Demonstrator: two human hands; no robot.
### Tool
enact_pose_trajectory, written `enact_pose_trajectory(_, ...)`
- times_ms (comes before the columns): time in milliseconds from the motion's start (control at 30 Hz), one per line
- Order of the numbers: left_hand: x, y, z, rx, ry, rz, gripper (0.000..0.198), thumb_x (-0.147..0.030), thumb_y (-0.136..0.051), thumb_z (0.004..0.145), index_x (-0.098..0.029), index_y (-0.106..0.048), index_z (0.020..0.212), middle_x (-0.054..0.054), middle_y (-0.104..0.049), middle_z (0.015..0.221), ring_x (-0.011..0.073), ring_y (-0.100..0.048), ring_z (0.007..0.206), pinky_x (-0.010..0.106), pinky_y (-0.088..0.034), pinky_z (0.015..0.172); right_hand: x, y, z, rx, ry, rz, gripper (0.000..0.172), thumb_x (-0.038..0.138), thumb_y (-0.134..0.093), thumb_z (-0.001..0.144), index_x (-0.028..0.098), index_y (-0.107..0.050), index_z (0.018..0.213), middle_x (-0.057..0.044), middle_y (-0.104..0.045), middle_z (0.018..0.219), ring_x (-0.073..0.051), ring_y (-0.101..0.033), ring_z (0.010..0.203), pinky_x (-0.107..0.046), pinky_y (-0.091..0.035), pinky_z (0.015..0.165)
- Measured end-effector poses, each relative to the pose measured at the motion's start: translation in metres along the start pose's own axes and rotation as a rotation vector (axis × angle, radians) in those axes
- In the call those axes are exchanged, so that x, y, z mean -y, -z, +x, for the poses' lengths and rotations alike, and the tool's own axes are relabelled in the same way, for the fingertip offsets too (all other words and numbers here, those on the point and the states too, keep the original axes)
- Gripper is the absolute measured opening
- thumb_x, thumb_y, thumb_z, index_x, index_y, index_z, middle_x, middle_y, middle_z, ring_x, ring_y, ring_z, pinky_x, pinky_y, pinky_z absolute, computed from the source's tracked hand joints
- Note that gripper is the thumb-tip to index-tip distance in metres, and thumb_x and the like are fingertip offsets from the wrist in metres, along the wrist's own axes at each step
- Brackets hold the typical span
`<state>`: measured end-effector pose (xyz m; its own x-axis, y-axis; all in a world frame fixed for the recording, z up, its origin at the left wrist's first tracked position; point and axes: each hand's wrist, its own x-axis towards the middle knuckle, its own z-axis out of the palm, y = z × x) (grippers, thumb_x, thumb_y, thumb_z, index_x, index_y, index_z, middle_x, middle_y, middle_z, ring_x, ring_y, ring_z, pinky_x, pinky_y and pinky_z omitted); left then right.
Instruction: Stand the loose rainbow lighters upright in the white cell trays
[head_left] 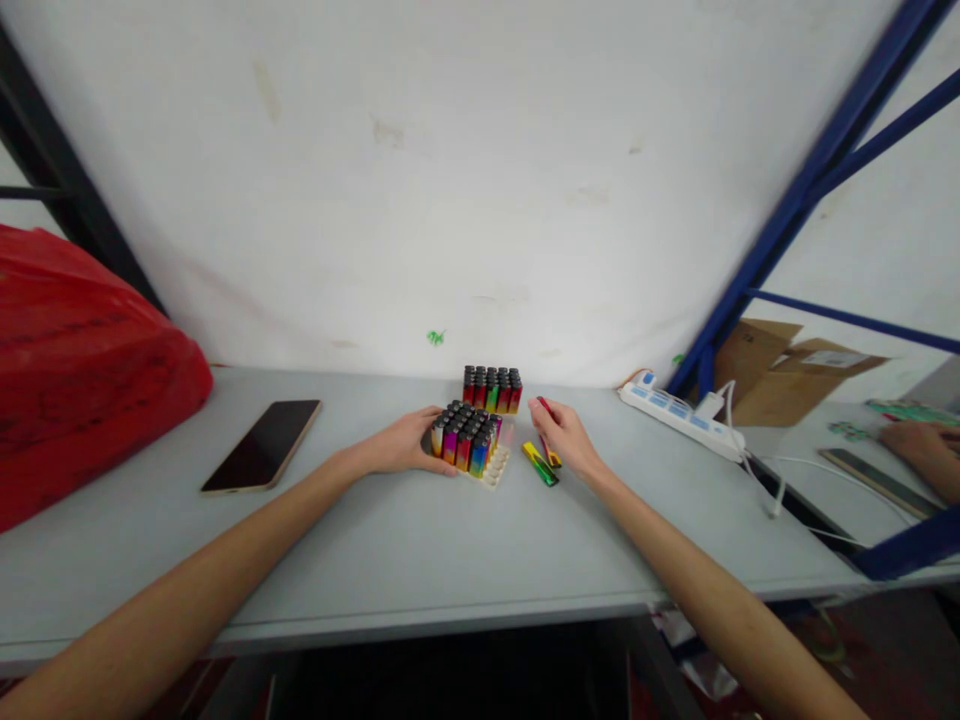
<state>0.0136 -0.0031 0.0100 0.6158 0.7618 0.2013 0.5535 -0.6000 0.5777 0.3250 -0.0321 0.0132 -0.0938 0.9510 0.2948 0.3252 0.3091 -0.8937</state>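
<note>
Several upright lighters with black tops (pixel 465 440) stand packed in a pale tray (pixel 496 468), whose right side shows unfilled round slots. My left hand (pixel 411 442) rests against the left side of this group, fingers spread around it. Behind stands a second block of upright red, gold and green lighters (pixel 493 390). My right hand (pixel 562 432) pinches a red lighter at its upper end, right of the tray. Beside it a yellow and green lighter (pixel 540 464) lies on the table, and another yellow-ended one lies partly under my right fingers.
A phone (pixel 262 446) lies on the grey table (pixel 420 560) at the left, near a large red bag (pixel 90 360). At the right are a white power strip (pixel 681 418) with cables, a blue frame post and a cardboard box (pixel 795 370). Another person's hand (pixel 926 450) shows far right.
</note>
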Motion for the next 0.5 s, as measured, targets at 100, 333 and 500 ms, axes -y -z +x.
enact_pose_trajectory(100, 0.0001, 0.0003, 0.0010, 0.010, -0.004, 0.005, 0.092, -0.067, -0.093, 0.067, -0.021, -0.065, 0.141, 0.011, -0.072, 0.142, 0.0380, -0.067, 0.130, 0.045, -0.050, 0.116, -0.0009, -0.0031, -0.0037, -0.102, 0.057, -0.144, 0.061, 0.075, -0.053, 0.093, 0.025, -0.039, 0.061, 0.004, -0.037, 0.056, -0.013, -0.037, 0.055, -0.028, -0.027, 0.052)
enact_pose_trajectory(333, 0.0013, 0.0008, 0.0022, 0.016, -0.015, 0.016, 0.090, -0.068, -0.093, 0.068, -0.021, -0.066, 0.140, 0.010, -0.072, 0.141, 0.0382, -0.067, 0.131, 0.044, -0.050, 0.116, -0.0027, -0.0096, -0.0031, -0.202, 0.110, -0.248, 0.047, 0.059, -0.048, 0.091, 0.026, -0.035, 0.060, 0.004, -0.035, 0.056, -0.014, -0.034, 0.057, -0.029, -0.023, 0.056)
enact_pose_trajectory(500, 0.0006, 0.0011, 0.0021, 0.011, -0.005, 0.020, 0.090, -0.068, -0.093, 0.067, -0.021, -0.067, 0.138, 0.010, -0.074, 0.137, 0.0384, -0.069, 0.127, 0.044, -0.052, 0.113, -0.0023, -0.0077, -0.0060, -0.154, 0.122, -0.219, 0.051, 0.065, -0.048, 0.098, 0.026, -0.041, 0.067, 0.004, -0.040, 0.060, -0.015, -0.040, 0.059, -0.029, -0.030, 0.057)
